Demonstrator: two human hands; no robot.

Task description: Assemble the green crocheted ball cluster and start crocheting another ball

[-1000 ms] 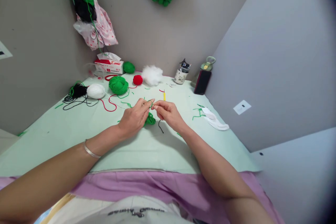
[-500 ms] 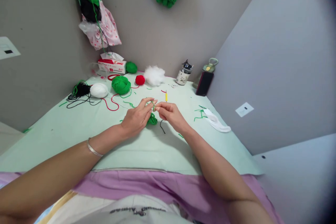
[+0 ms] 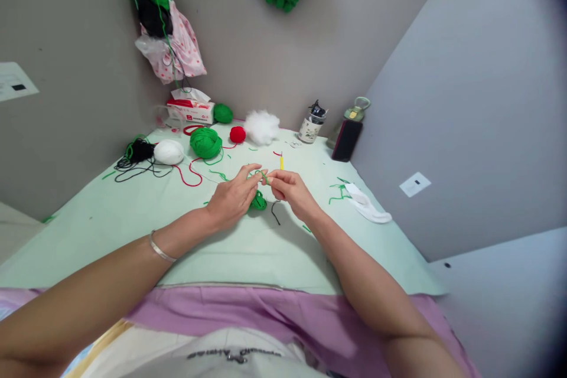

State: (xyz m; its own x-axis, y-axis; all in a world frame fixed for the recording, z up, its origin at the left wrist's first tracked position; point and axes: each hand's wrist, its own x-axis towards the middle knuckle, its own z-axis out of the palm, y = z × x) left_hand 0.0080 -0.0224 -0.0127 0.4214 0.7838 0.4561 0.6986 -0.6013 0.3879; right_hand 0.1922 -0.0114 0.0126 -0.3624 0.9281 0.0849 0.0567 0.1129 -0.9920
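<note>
Over the middle of the table, my left hand (image 3: 234, 196) is closed around green yarn (image 3: 264, 175), a loop of which shows at its fingertips. The fingertips of my right hand (image 3: 290, 189) pinch the same yarn, close beside the left ones. Below the fingers hangs or rests a small green crocheted piece (image 3: 257, 201), partly hidden by my left hand. A short dark yarn tail (image 3: 275, 214) lies by it. Just beyond my right hand lies a crochet hook with a yellow handle (image 3: 282, 163).
Behind my hands are a green yarn ball (image 3: 206, 143), a red one (image 3: 237, 134), a white one (image 3: 169, 152), black yarn (image 3: 137, 151), white stuffing (image 3: 262, 127) and a tissue box (image 3: 191, 111). A jar (image 3: 312, 128), phone (image 3: 347, 140) and white cloth (image 3: 367, 207) are rightward.
My right fingertips have moved slightly right, away from the left ones, and the green yarn between them shows as a wider loop. The whole view has shifted a little.
</note>
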